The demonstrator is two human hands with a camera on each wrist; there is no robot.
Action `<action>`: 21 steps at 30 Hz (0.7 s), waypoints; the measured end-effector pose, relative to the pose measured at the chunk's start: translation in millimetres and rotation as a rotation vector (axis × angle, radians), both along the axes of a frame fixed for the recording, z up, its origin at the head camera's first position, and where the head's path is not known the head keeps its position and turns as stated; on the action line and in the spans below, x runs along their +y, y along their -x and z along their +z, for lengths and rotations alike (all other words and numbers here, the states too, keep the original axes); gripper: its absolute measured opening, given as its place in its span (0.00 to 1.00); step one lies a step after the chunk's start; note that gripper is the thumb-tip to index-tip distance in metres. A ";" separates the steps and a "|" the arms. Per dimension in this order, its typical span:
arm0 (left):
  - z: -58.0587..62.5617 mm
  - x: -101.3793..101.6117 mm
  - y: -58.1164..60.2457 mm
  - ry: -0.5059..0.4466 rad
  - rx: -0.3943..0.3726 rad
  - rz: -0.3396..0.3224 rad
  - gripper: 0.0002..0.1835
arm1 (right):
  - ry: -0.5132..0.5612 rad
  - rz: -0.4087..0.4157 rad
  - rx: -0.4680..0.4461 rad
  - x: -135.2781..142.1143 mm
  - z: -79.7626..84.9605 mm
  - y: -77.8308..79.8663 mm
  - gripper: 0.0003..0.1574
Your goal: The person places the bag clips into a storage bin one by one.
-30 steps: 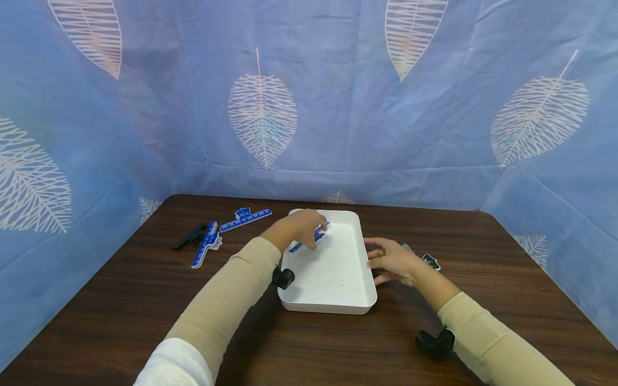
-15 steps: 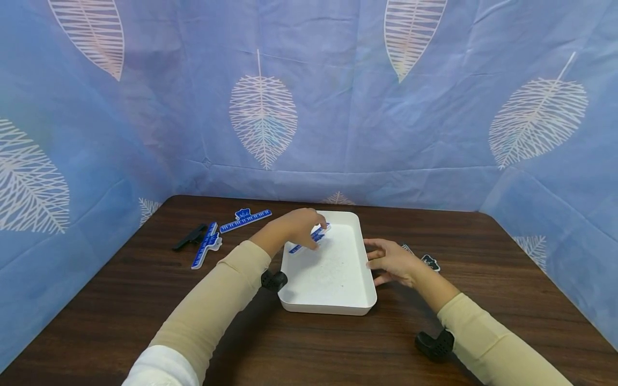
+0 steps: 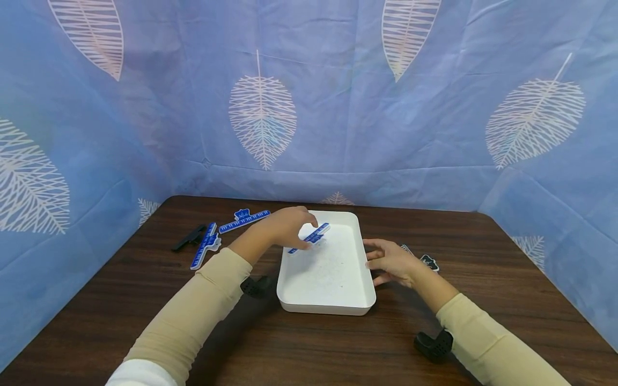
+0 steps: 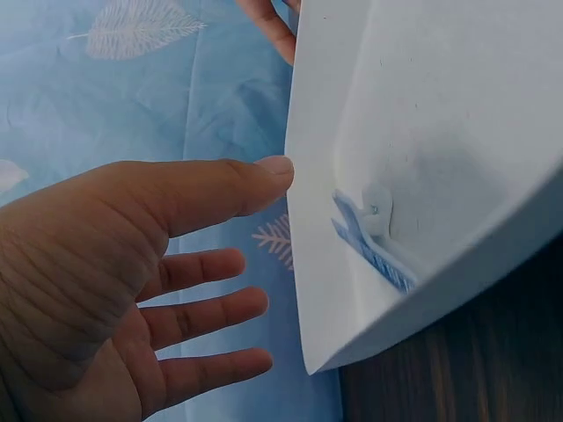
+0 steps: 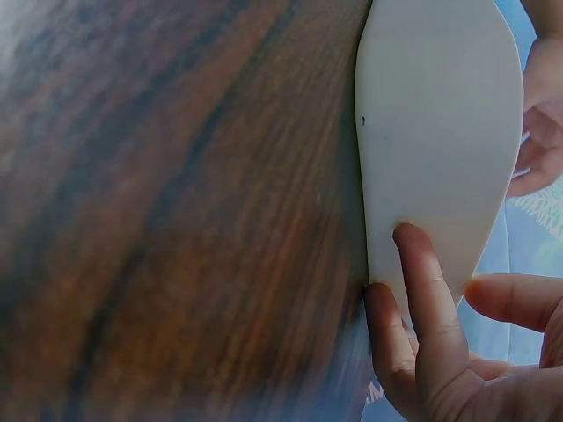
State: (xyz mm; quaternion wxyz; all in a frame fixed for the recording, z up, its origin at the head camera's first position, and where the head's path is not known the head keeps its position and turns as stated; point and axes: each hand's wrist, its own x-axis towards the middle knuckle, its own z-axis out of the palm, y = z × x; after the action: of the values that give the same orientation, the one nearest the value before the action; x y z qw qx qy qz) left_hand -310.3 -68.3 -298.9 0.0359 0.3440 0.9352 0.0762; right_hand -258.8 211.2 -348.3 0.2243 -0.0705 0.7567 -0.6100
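A blue clip with a piano-key pattern lies in the far left part of a white tray. My left hand hovers over the tray's left rim beside this clip, thumb and fingers apart and holding nothing. In the left wrist view, the clip rests inside the tray, away from the spread fingers. My right hand touches the tray's right side. The right wrist view has its fairly straight fingers against the outer wall, with the thumb at the rim.
On the dark wooden table, two more blue piano-key clips and a black clip lie left of the tray. A black-and-white clip lies behind my right hand, partly hidden. A blue leaf-print curtain surrounds the table's back and sides.
My left hand has drawn back to the left from the clip in the tray, so more of the clip shows. My right hand stays at the tray's side.
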 end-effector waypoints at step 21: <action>7.6 -47.6 -29.4 -0.065 0.170 0.004 0.25 | -0.003 -0.005 -0.001 0.2 -1.5 1.1 0.44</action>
State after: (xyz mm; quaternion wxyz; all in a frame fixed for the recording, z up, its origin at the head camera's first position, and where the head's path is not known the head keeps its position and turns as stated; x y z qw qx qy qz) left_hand -280.8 -115.8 -291.3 -0.0549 0.3486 0.9325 0.0773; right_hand -259.9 211.4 -349.9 0.2233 -0.0677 0.7578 -0.6094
